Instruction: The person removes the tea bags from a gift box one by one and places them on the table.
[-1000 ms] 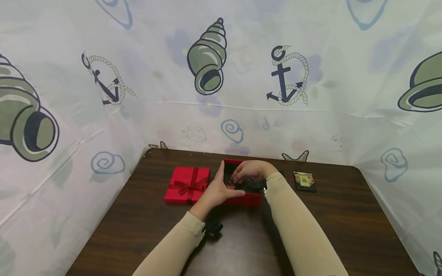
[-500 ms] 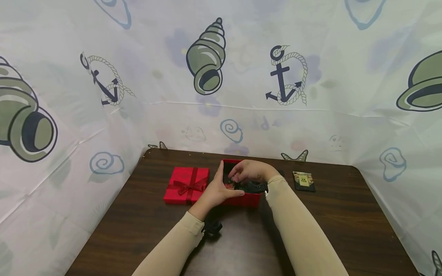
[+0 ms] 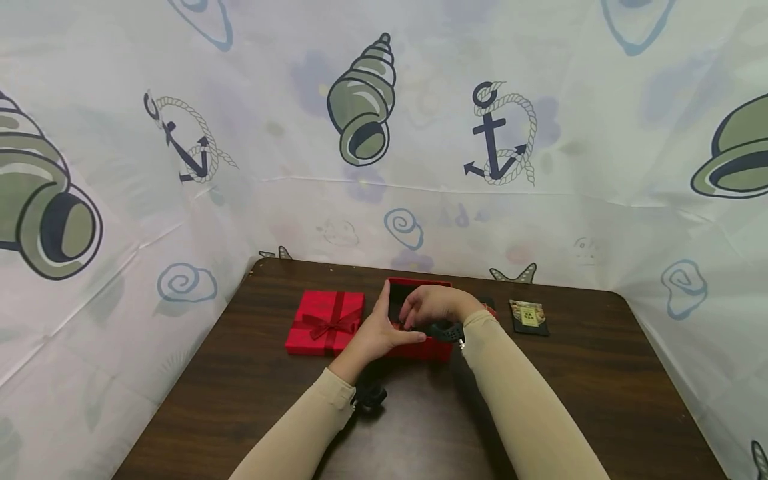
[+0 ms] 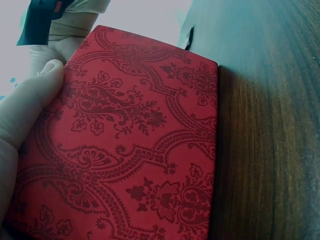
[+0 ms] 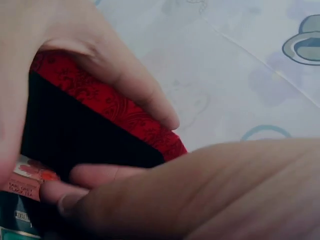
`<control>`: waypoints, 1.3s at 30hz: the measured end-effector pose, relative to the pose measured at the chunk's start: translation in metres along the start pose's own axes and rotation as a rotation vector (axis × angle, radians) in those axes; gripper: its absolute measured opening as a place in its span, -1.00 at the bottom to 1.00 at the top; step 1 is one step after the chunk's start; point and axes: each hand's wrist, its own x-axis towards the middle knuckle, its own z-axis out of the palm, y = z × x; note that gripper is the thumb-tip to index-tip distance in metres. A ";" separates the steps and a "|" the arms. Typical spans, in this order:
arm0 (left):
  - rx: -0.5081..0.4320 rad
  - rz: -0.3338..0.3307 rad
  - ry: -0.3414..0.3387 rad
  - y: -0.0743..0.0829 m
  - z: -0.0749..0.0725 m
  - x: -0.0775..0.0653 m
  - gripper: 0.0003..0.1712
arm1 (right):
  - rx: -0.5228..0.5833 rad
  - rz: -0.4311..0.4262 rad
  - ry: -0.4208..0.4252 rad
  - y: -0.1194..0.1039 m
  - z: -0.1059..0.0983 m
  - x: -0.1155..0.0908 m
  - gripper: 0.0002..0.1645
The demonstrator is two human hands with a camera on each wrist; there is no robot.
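A red patterned gift box (image 3: 420,349) with a dark inside stands near the table's middle. My left hand (image 3: 375,330) spans its near left corner, fingers straight along the left wall and thumb on the front rim. In the left wrist view, the thumb lies against the box wall (image 4: 125,135). My right hand (image 3: 435,305) reaches into the box with bent fingers. In the right wrist view, its fingertips (image 5: 70,200) are at the edge of a packet (image 5: 24,187) lettered Earl Grey black tea. Whether they pinch it is hidden.
A red lid (image 3: 324,323) with a ribbon bow lies left of the box. Right of it lies a dark packet with a yellow label (image 3: 529,317). Something dark and red is partly hidden behind the right wrist. A printed cloth (image 3: 420,133) hangs behind the brown table (image 3: 576,380).
My right hand has sunk slightly inside the box, and its fingers point further down. The left hand, lid and labelled packet have stayed in place.
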 end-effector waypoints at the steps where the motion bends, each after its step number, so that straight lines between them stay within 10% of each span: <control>1: 0.003 -0.001 0.001 0.000 0.000 0.000 0.70 | -0.005 -0.014 0.005 0.001 0.001 0.000 -0.74; 39: 0.015 -0.008 0.001 0.000 0.001 0.000 0.66 | 0.290 -0.352 0.197 0.025 -0.005 -0.011 -0.58</control>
